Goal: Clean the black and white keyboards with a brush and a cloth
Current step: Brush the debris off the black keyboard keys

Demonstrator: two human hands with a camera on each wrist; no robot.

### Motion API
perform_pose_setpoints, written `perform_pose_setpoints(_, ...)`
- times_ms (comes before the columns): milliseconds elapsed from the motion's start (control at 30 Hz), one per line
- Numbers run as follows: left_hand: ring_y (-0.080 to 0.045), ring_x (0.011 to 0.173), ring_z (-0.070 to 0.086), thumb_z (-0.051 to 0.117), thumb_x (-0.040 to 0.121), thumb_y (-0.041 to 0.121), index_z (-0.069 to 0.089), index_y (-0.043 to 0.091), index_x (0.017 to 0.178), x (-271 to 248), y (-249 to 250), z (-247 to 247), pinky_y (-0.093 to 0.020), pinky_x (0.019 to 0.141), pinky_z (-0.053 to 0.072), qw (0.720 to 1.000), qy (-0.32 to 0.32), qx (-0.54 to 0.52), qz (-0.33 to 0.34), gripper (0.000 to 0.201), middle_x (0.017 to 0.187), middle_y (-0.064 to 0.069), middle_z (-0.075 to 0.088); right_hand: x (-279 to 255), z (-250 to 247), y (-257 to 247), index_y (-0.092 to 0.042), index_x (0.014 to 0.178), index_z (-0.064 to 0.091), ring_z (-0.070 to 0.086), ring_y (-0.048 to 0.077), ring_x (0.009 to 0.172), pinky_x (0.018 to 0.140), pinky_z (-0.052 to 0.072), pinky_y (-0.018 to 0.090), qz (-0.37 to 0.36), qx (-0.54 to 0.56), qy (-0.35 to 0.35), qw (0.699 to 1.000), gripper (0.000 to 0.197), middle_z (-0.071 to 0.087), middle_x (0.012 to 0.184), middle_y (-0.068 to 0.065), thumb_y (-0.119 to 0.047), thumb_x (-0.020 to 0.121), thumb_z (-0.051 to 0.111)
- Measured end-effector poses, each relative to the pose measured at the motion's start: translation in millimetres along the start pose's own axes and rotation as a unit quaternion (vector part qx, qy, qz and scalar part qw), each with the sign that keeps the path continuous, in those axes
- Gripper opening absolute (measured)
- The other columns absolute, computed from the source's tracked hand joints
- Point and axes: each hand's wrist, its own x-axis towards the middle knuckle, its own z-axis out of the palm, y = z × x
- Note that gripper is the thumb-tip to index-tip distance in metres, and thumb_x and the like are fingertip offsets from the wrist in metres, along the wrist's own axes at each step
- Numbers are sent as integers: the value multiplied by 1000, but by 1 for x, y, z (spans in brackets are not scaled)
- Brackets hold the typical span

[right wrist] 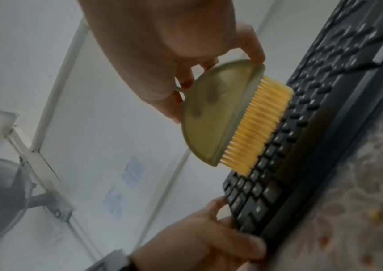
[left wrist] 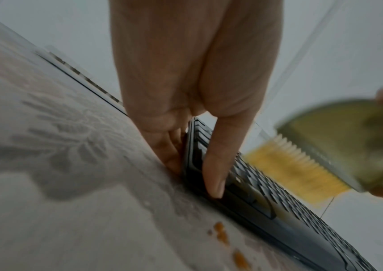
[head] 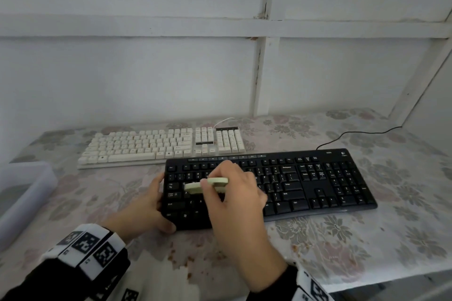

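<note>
The black keyboard point(head: 305, 181) lies at the table's front, the white keyboard point(head: 156, 146) behind it to the left. My right hand point(head: 234, 193) pinches a pale green half-round brush point(head: 208, 184) with yellow bristles point(right wrist: 260, 126), which touch the left-side keys of the black keyboard point(right wrist: 325, 110). My left hand point(head: 149, 210) grips the keyboard's left end, thumb on the front edge point(left wrist: 213, 165) and fingers along the side. The brush point(left wrist: 339, 144) is blurred in the left wrist view. No cloth is in view.
Orange-brown crumbs point(head: 188, 273) lie on the floral tablecloth point(head: 367, 239) in front of the black keyboard. A translucent plastic bin point(head: 22, 193) stands at the left edge. A white panelled wall backs the table. The table's front edge runs close at the right.
</note>
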Motion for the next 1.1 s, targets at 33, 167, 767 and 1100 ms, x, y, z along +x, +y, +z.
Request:
perform_pose_setpoints(33, -14, 97, 64, 65, 62, -28, 9, 35, 146, 0, 0, 1, -27, 71, 55, 1000, 0, 4, 5, 119, 109, -1, 64, -1, 3, -4, -33, 86, 43, 41, 6, 99, 100, 26, 39, -3, 22, -11, 1000, 12, 54, 98, -16, -36, 94, 51)
perform_pose_setpoints(167, -5, 86, 66, 69, 64, -20, 13, 38, 138, 0, 0, 1, -16, 63, 52, 999, 8, 29, 17, 110, 104, 3, 64, -7, 15, -7, -32, 86, 43, 40, 5, 99, 98, 27, 38, -3, 21, -57, 998, 12, 53, 99, -15, -38, 94, 50)
perform_pose_setpoints(767, -8, 105, 58, 65, 63, -30, 4, 37, 148, 1, -1, 0, -24, 74, 53, 999, -32, -18, -8, 125, 117, 10, 56, 10, -37, 56, -32, 78, 51, 51, 7, 72, 82, 46, 43, 8, 74, 66, 995, 14, 57, 75, -14, -38, 86, 61)
perform_pose_setpoints(1100, -10, 108, 59, 66, 62, -29, 5, 39, 148, 1, -1, -1, -24, 74, 52, 999, -26, -26, -15, 125, 123, 6, 55, 6, -64, 85, -25, 78, 55, 52, 12, 72, 64, 42, 27, 2, 134, 42, 990, 13, 60, 82, -1, -27, 87, 64)
